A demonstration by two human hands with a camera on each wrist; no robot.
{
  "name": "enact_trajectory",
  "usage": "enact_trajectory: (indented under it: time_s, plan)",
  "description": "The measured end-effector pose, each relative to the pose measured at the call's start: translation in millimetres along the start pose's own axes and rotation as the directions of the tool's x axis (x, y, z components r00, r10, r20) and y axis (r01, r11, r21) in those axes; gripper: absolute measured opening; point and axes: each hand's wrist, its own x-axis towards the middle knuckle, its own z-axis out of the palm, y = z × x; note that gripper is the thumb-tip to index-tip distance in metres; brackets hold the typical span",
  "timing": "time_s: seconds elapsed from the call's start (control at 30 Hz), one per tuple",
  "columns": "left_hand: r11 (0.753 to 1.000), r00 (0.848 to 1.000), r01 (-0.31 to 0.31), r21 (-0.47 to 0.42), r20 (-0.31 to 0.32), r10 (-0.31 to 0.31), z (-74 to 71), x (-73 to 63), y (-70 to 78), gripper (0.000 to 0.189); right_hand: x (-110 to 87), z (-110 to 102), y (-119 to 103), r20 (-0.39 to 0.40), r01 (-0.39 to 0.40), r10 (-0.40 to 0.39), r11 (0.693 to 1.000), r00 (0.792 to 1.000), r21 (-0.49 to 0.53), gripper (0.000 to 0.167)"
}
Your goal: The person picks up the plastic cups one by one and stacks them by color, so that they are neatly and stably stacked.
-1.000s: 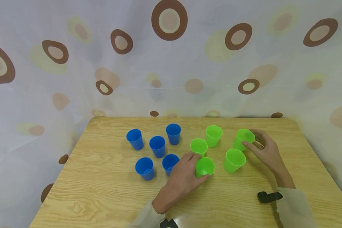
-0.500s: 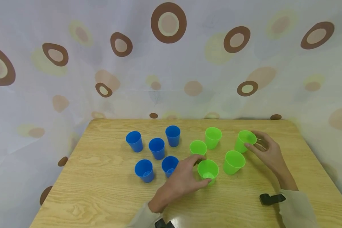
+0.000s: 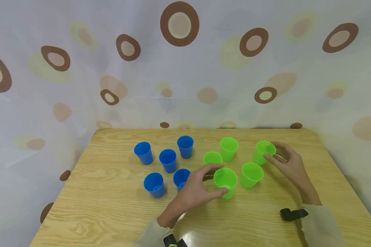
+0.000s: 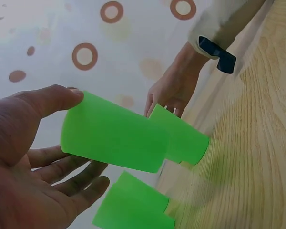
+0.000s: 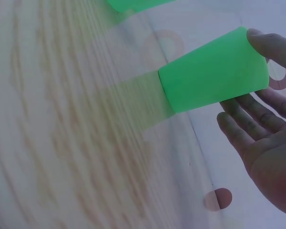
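Note:
My left hand (image 3: 193, 188) holds a green plastic cup (image 3: 225, 180) by the rim, thumb on the near side and fingers behind. In the left wrist view this cup (image 4: 115, 132) appears raised off the table. At the right, my right hand (image 3: 289, 163) grips another green cup (image 3: 263, 153) near its rim between thumb and fingers. Its base meets the table in the right wrist view, where the cup (image 5: 214, 71) leans on no other cup. More green cups, one at front (image 3: 251, 175), one at back (image 3: 228, 150) and one partly hidden behind my left hand (image 3: 212, 158), stand upright.
Several blue cups stand upright left of my left hand, among them a front one (image 3: 154, 185) and a back one (image 3: 185, 147). One blue cup (image 3: 180, 177) is partly covered by that hand. The wooden table (image 3: 89, 206) ends at a patterned cloth backdrop (image 3: 185, 68).
My left hand has taken its green cup up from the table and slightly toward me, away from the cup behind. The right hand has stayed on its cup, nearly still.

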Motion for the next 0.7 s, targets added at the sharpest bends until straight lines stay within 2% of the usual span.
enact_trajectory:
  time_s: [0.13,0.4,0.7]
  plan:
    - [0.997,1.0,-0.017,-0.073,0.003,0.017,1.6,0.8,2.1,0.059,-0.3,0,0,-0.002,0.001,-0.001,1.0,1.0,0.004,0.055]
    - [0.986,0.996,-0.092,-0.139,-0.015,0.091,5.4,4.7,4.7,0.056,-1.4,0,0,-0.006,-0.01,0.01,1.0,1.0,-0.003,0.055]
    - [0.962,0.993,-0.121,-0.246,-0.019,0.12,4.9,21.6,10.6,0.055,-1.2,1,0,-0.005,0.001,-0.001,1.0,1.0,0.007,0.055]
